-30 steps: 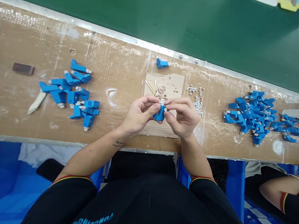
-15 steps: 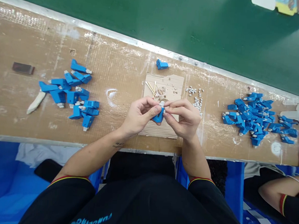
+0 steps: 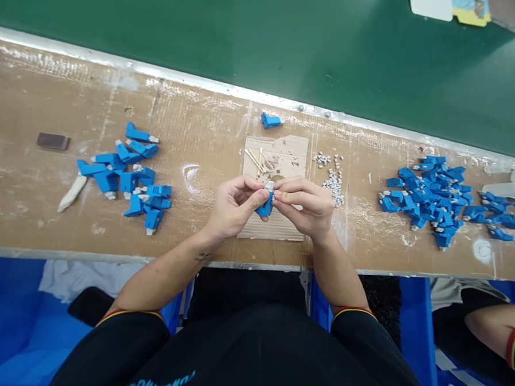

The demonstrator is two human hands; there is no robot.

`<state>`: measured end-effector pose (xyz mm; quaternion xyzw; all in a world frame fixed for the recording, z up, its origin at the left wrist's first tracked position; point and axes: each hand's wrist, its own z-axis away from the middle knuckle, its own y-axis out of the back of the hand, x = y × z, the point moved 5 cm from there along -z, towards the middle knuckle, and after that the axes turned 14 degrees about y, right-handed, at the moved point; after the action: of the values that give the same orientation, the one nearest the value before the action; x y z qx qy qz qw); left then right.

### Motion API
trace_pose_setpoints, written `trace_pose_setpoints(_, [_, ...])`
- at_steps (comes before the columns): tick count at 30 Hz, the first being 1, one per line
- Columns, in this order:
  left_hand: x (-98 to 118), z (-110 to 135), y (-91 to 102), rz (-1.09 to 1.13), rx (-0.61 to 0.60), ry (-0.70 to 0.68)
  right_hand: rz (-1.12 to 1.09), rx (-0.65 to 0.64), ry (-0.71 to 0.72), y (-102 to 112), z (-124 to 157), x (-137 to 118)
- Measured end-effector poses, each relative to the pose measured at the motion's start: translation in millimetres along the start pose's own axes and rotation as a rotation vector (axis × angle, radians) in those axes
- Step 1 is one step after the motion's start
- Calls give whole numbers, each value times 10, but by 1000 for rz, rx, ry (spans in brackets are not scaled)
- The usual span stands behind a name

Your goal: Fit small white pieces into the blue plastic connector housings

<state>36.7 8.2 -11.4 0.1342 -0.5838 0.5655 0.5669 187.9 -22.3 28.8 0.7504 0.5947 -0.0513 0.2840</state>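
My left hand (image 3: 236,206) and my right hand (image 3: 305,207) meet over a cardboard square (image 3: 276,159) on the brown bench. Between their fingertips sits a small blue plastic part (image 3: 265,207) with a white-grey piece at its top. The left thumb and fingers pinch the blue body. The right thumb and forefinger press on the white piece. Both hands are closed round the part, which is mostly hidden by fingers.
A heap of blue parts (image 3: 129,175) lies at the left, a larger heap (image 3: 434,193) at the right. Small grey pieces (image 3: 334,177) and thin sticks (image 3: 255,157) lie near the cardboard. A single blue part (image 3: 270,120) sits by the green belt (image 3: 265,38). Another person's arm (image 3: 492,332) shows at lower right.
The hands have stayed together on the blue part, the right fingers closing tighter over its white top. The camera has tilted slightly, shifting the bench down in view.
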Motion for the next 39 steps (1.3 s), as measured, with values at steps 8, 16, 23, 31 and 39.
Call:
trace_pose_setpoints(8, [51, 38, 8, -54, -18, -52, -23, 26, 30, 65, -31, -5])
trace_pose_setpoints(16, [100, 81, 3, -119, -28, -247, -3, -17, 6, 59, -23, -51])
trace_pose_setpoints(23, [94, 40, 81, -200, -22, -260, 92, -31, 79, 49, -16, -54])
trace_pose_setpoints(31, [142, 49, 116, -208, 29, -259, 14, -64, -116, 74, 22, 0])
trace_pose_setpoints(39, [134, 57, 56, -143, -33, -279, 52, -75, -57, -42, -20, -131])
